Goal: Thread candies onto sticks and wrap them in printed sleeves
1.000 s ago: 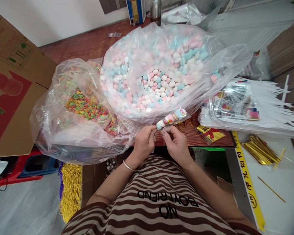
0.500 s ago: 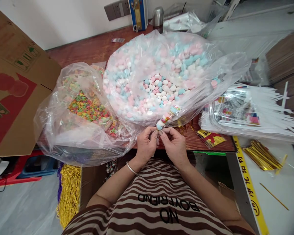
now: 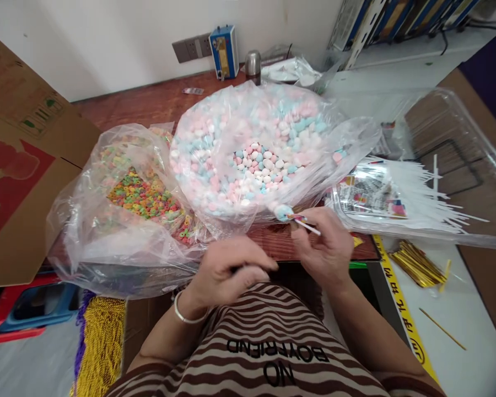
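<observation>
My right hand [image 3: 325, 248] pinches a candy skewer [image 3: 284, 213] near the table's front edge. A pale blue and white piece shows at its left end, and a thin white stick juts out toward the lower right. Fingers hide most of the rest. My left hand [image 3: 233, 270], with a white bangle at the wrist, is empty and apart from it, thumb and fingers loosely spread. Just beyond both hands lies a big clear bag of pink, white and blue candies [image 3: 264, 165]. Left of it sits a clear bag of colourful ring-shaped candies [image 3: 143, 196].
At right, a clear plastic tray [image 3: 347, 223] holds white sticks [image 3: 425, 193] and printed wrappers [image 3: 372, 190]. Gold twist ties [image 3: 417, 264] lie on the white surface beside it. A cardboard box [image 3: 33, 165] stands at left. A blue device [image 3: 224, 52] and metal-topped bottle [image 3: 253, 63] are behind.
Both hands were together at the lower end of the candy skewer. My left hand has let go and moved left and down; my right hand has carried the skewer right, turning it.
</observation>
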The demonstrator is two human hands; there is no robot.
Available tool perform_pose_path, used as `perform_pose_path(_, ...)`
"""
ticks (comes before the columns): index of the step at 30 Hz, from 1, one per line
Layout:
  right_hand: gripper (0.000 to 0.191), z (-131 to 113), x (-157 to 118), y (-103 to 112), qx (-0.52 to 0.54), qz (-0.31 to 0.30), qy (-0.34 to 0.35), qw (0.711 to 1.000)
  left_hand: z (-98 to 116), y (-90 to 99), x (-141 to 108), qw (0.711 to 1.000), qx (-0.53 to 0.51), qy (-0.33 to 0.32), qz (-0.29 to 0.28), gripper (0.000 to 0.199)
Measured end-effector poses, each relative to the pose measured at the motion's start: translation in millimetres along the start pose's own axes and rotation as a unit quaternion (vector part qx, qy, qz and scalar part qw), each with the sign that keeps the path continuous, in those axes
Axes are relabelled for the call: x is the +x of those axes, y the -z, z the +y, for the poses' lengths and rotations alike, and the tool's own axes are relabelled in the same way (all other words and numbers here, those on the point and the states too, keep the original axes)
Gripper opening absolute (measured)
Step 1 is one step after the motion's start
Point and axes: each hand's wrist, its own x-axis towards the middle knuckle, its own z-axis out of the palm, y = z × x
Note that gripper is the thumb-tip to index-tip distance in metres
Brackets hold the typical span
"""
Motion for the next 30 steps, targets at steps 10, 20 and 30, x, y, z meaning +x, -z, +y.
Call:
perform_pose_path(10,0.015,-16.6,-20.5,-6.9,0.065,-0.217,0.176,0.958,-36.4,5.1,9.8,0.999,0.017,0.036,0.018,0.097)
perform_pose_path(20,0.014,-23.4,-21.4,-17.2,0.25,-0.332,-0.107,0.903,-60.7,-5.8,0.5,0.913,0.338,-0.073,0.217,0.083)
perform_pose_path(30,0.011,-45.0,-57.1,-117.6,0.341,-0.377,-0.164,0.845,15.6,78.0,-76.9,0.981,0.004,0.121,0.154,0.063)
